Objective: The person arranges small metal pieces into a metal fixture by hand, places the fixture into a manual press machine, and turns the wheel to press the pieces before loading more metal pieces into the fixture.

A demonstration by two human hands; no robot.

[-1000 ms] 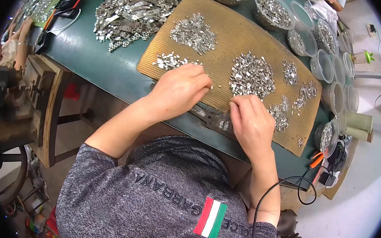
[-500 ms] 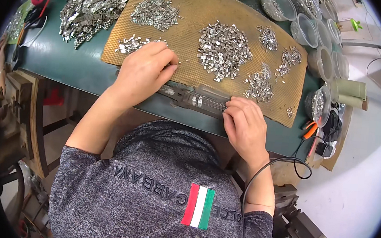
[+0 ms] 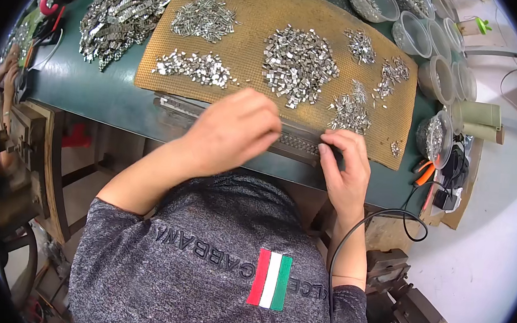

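I had left hand point(image 3: 232, 130) over the dark metal fixture point(image 3: 299, 144), right hand point(image 3: 347, 168) at its right end, hands apart, couldn't tell grips.

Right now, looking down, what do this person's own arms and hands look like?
The left hand and right hand are bare and ungloved. Mottled dark grey sleeves end near the elbows. A thin black cable crosses the right forearm.
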